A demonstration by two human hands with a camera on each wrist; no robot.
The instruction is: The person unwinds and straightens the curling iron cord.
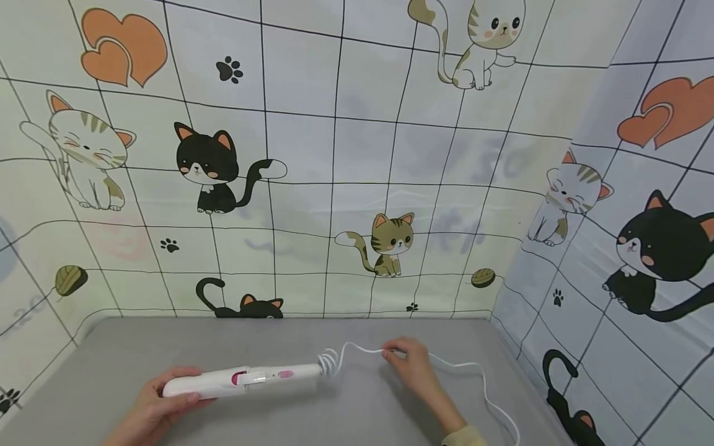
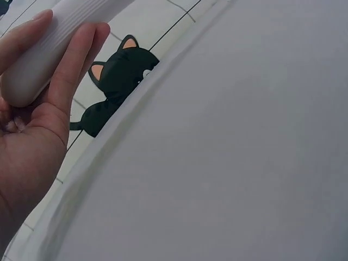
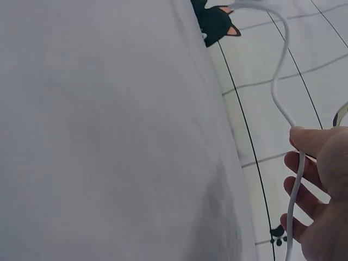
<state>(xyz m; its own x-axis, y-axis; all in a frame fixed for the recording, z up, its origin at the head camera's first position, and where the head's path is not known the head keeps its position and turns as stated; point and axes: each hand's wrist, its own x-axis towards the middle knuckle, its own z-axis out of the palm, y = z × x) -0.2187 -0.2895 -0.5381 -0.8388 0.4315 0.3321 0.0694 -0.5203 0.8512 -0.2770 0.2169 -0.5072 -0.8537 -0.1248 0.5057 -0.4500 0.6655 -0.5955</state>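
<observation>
A white hair curling iron (image 1: 256,378) with pink buttons is held level above the grey table, its thick end to the left. My left hand (image 1: 158,402) grips that thick end, thumb on one side and fingers on the other; the left wrist view shows the iron's rounded tip (image 2: 24,87) near the palm. From its narrow right end comes a white cord (image 1: 457,364), coiled in a few loops there. My right hand (image 1: 413,365) pinches the cord between thumb and fingertips, to the right of the coils. In the right wrist view the cord (image 3: 280,76) passes across the curled fingers.
The grey tabletop (image 1: 251,341) spreads under both hands. Cat-patterned cloth walls (image 1: 301,148) rise behind it and along both sides. The rest of the cord trails down toward the right front, out of the head view.
</observation>
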